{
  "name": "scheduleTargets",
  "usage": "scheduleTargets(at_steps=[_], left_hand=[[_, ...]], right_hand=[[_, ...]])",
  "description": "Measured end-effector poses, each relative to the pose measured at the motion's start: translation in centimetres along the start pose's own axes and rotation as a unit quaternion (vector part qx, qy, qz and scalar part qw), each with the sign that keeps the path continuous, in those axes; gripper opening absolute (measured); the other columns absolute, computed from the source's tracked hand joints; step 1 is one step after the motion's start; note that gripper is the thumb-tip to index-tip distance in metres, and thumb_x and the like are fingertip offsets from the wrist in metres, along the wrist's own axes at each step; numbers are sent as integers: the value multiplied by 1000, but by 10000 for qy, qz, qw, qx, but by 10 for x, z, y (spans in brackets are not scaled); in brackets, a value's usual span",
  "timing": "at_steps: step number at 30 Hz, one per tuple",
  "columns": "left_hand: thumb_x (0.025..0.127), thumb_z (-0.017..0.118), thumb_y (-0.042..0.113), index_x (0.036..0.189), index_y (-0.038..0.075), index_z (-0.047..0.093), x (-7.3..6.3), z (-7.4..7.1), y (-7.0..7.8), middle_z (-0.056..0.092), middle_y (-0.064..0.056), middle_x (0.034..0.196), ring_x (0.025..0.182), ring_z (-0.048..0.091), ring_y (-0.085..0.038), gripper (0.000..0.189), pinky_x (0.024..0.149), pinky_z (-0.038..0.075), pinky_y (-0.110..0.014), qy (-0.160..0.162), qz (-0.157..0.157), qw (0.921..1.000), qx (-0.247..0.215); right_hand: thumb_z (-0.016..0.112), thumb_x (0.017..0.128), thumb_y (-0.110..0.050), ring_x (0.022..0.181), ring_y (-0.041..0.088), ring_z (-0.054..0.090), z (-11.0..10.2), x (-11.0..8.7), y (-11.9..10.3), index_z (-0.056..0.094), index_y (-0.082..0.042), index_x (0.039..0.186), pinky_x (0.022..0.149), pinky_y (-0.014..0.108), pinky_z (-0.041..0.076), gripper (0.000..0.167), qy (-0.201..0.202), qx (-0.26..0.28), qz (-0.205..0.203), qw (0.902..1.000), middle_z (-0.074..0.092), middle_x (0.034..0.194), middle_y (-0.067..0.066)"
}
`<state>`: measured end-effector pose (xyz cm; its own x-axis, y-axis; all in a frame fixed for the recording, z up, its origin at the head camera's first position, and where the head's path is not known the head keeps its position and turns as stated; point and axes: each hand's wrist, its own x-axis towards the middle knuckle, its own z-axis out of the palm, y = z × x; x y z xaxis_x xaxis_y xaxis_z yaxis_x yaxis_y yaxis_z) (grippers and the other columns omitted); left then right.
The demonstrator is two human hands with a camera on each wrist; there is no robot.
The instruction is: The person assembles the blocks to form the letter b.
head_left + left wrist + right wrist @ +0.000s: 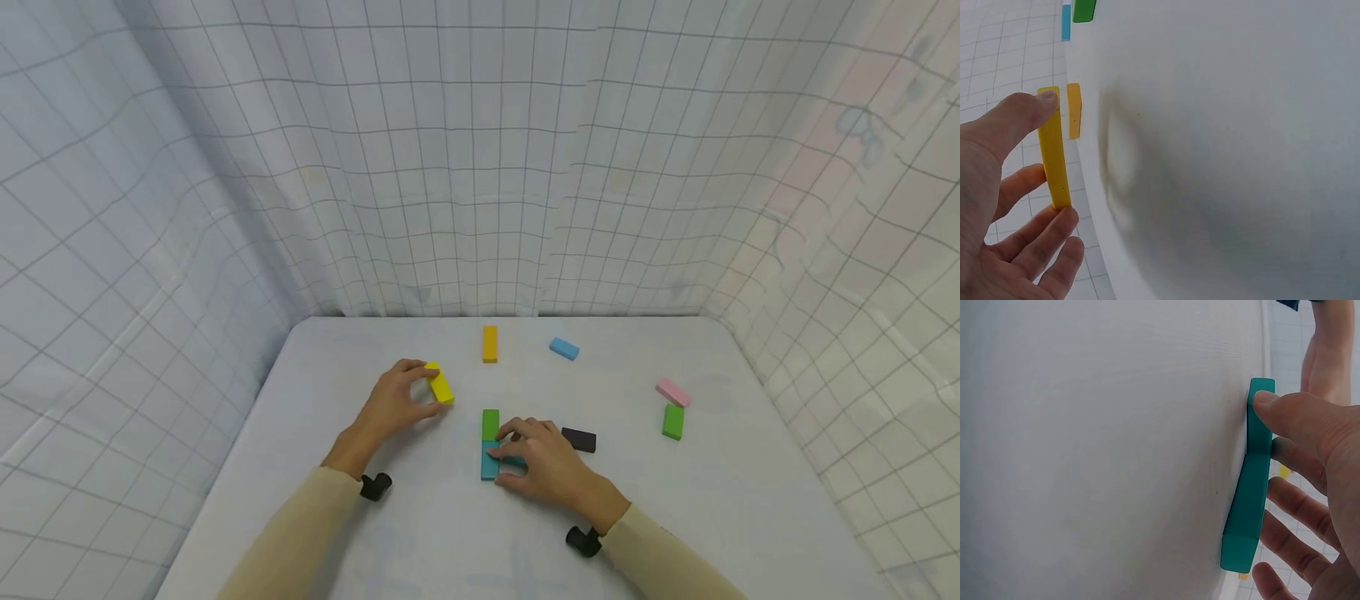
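My left hand (393,400) pinches a yellow block (440,384) by its ends, between thumb and fingers. In the left wrist view the thumb is on one end of the yellow block (1055,150). My right hand (551,467) grips an upright-lying teal block (489,467), with the thumb at its near end. A second teal block (514,461) lies crosswise against it, partly hidden under the fingers; the right wrist view shows this crosswise teal block (1247,506) more fully. A green block (491,423) meets the far end of the first teal block.
Behind them lie an orange block (490,344) and a light blue block (564,348). A black block (579,440) is just beyond the right hand. Farther right, a pink block (672,392) lies near another green block (672,422). Gridded white curtains (480,167) surround the white table (435,542).
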<state>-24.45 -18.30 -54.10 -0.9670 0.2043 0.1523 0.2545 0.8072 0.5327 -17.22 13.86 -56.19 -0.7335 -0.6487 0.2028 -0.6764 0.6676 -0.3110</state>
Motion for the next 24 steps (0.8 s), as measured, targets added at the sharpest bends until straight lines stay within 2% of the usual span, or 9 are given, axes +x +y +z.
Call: scheduleTargets(at_steps=[7,13,18,24], left_hand=[[94,102,33,148,8,79,9,4,14,67,-21,160,147,68,-44,64,129,57,-60,-148,43,9998,91],[94,101,33,148,8,80,17,11,23,68,-21,159,146,69,-44,63,128,58,-59,-202,159,9996,64],[94,101,36,149,10,79,25,17,30,67,-19,161,148,67,-42,64,129,57,-58,-292,131,9995,-7],[93,102,34,147,9,80,34,26,36,70,-20,158,145,69,-43,64,127,58,-59,-315,418,9986,-118]], right_hand=[[96,98,-44,123,16,72,-1,0,0,88,-29,137,108,49,60,42,28,16,-41,10000,75,142,-7],[96,99,-44,126,17,72,-2,0,0,88,-29,138,113,52,60,43,-40,66,-1,10000,75,143,-6],[96,99,-44,128,17,72,-1,0,0,88,-29,138,114,53,59,43,-86,85,22,9999,75,143,-6],[96,99,-45,126,16,72,1,1,2,88,-30,138,113,53,60,43,-38,21,-19,10000,75,143,-7]])
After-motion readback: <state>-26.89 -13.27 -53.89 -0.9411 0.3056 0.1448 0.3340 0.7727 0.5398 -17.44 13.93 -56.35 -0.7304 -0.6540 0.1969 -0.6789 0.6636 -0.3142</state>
